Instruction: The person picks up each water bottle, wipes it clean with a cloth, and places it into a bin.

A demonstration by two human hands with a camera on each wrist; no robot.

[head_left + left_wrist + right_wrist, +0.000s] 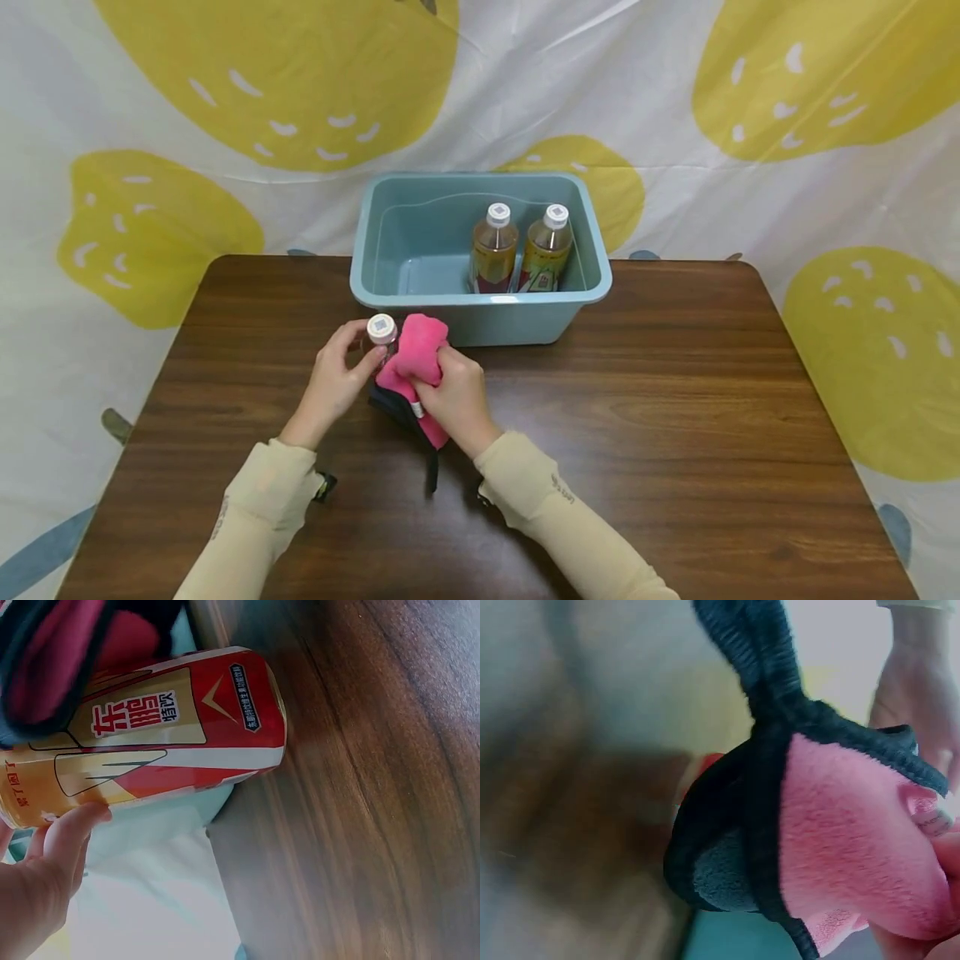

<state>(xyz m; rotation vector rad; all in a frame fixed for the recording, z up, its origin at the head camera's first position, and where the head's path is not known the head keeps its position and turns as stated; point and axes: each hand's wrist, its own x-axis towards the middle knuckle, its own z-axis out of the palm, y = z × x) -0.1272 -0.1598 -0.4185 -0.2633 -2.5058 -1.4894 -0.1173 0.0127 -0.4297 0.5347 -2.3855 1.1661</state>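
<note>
My left hand (341, 375) grips the upper part of a drink bottle (382, 328) with a white cap. In the left wrist view, the bottle (187, 724) has a red and gold label, and its base is at or close to the tabletop. Bunched in my right hand (457, 396) is a pink cloth (422, 346) with black edging and a hanging loop. The cloth is against or just beside the bottle's right side; whether they touch I cannot tell. Close up in the right wrist view, the plush cloth (847, 825) hides most of the bottle.
Behind my hands stands a light blue plastic bin (480, 321) at the table's back edge. Two bottles, a left one (494, 250) and a right one (547, 250), stand in its right half. The brown wooden table (675, 400) meets a lemon-print curtain (540, 92).
</note>
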